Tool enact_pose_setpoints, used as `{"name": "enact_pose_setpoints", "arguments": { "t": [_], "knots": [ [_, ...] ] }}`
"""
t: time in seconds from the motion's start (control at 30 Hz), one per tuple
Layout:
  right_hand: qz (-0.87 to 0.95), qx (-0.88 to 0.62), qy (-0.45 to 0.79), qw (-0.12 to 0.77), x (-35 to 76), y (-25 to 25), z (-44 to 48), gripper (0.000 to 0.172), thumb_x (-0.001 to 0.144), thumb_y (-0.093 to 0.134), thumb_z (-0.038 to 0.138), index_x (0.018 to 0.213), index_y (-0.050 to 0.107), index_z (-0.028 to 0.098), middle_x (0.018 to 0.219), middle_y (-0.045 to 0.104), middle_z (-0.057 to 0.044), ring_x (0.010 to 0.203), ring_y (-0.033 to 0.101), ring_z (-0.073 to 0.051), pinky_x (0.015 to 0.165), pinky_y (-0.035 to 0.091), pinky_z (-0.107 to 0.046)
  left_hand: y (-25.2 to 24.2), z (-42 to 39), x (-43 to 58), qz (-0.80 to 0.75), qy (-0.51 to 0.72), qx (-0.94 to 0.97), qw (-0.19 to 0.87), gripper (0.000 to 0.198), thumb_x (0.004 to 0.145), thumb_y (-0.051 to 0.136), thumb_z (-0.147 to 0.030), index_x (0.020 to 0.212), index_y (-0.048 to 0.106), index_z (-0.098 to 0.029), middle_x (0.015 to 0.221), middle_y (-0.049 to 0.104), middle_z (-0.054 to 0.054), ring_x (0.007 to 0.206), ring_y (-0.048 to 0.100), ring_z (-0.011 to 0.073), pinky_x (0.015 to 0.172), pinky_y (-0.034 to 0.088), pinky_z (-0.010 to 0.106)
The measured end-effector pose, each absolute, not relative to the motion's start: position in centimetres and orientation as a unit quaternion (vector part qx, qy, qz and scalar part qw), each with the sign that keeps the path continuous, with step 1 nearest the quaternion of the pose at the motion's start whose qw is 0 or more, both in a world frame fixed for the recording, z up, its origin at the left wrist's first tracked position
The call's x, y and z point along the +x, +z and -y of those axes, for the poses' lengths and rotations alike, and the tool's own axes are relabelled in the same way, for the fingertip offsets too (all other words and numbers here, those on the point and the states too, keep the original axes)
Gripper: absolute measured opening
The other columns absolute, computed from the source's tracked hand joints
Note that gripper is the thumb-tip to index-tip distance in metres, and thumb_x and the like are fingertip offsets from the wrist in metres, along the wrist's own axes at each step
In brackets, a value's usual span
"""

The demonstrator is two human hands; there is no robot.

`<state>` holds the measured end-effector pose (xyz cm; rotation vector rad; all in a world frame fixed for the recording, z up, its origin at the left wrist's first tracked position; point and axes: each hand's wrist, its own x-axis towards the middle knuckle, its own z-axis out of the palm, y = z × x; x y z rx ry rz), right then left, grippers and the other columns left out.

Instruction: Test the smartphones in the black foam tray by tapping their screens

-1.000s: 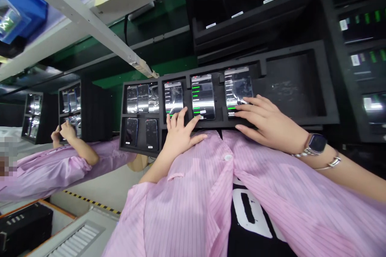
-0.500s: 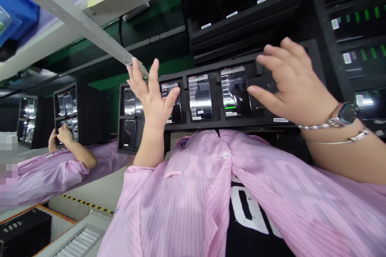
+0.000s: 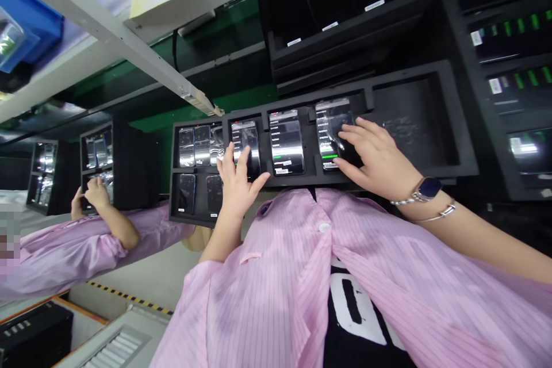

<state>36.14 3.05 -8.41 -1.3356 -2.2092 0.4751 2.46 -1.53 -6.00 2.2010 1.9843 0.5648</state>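
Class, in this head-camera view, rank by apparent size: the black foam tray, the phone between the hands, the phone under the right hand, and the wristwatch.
1. The black foam tray, clearly largest.
2. The phone between the hands and the phone under the right hand look alike; the hand partly covers the latter, so I won't rank them.
3. The wristwatch, smallest.

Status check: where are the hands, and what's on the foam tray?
Hands open, not gripping: left hand on left phone, right hand on right phone. Middle phone untouched. Black foam tray beneath.
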Motion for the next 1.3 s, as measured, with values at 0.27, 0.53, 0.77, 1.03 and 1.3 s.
{"name": "enact_pose_setpoints", "arguments": {
  "t": [0.27, 0.53, 0.77, 1.03, 1.3],
  "knots": [
    [0.817, -0.48, 0.18, 0.265, 36.2, -8.7, -3.2, 0.053, 0.096, 0.057, 0.043, 0.142, 0.058, 0.016, 0.146, 0.061, -0.016, 0.148, 0.045, -0.039, 0.119, 0.041, -0.065, -5.6, 0.3, 4.2, -0.635, 0.126, 0.76, 0.062, 0.077, 0.088, 0.056, -0.08, 0.145, 0.061, -0.028, 0.166, 0.037, 0.015, 0.158, 0.02, 0.0444, 0.127, 0.017, 0.07],
    [0.824, -0.486, 0.159, 0.243, 35.8, -8.4, -3.1, 0.055, 0.098, 0.055, 0.044, 0.145, 0.055, 0.016, 0.149, 0.059, -0.017, 0.149, 0.044, -0.039, 0.119, 0.04, -0.064, -7.7, -2.9, 7.1, -0.644, 0.107, 0.752, 0.088, 0.076, 0.088, 0.059, -0.079, 0.147, 0.059, -0.031, 0.171, 0.031, 0.012, 0.161, 0.012, 0.0467, 0.127, 0.008, 0.075],
    [0.831, -0.496, 0.137, 0.211, 35.7, -8.4, -2.8, 0.067, 0.099, 0.054, 0.052, 0.153, 0.046, 0.014, 0.163, 0.041, -0.024, 0.153, 0.036, -0.044, 0.121, 0.035, -0.068, -5.8, -0.8, 2.2, -0.68, 0.226, 0.698, 0.017, 0.097, 0.088, 0.052, -0.084, 0.161, 0.035, -0.023, 0.171, 0.027, 0.02, 0.162, 0.019, 0.0387, 0.13, 0.014, 0.063],
    [0.84, -0.488, 0.147, 0.185, 35.8, -8.8, -2.9, 0.083, 0.098, 0.054, 0.057, 0.161, 0.033, 0.008, 0.151, 0.052, -0.028, 0.149, 0.042, -0.046, 0.121, 0.036, -0.067, -8.1, 1.0, -1.2, -0.724, 0.199, 0.645, 0.144, 0.089, 0.096, 0.051, -0.073, 0.164, 0.025, -0.023, 0.165, 0.041, 0.021, 0.153, 0.042, 0.0332, 0.123, 0.037, 0.055],
    [0.832, -0.482, 0.119, 0.248, 35.9, -8.9, -2.8, 0.088, 0.094, 0.063, 0.06, 0.159, 0.035, 0.006, 0.157, 0.043, -0.033, 0.149, 0.042, -0.045, 0.121, 0.041, -0.061, -7.5, 0.1, -0.6, -0.749, 0.13, 0.627, 0.168, 0.063, 0.097, 0.053, -0.069, 0.149, 0.055, -0.033, 0.152, 0.056, 0.015, 0.145, 0.05, 0.0379, 0.105, 0.054, 0.055]
  ]
}}
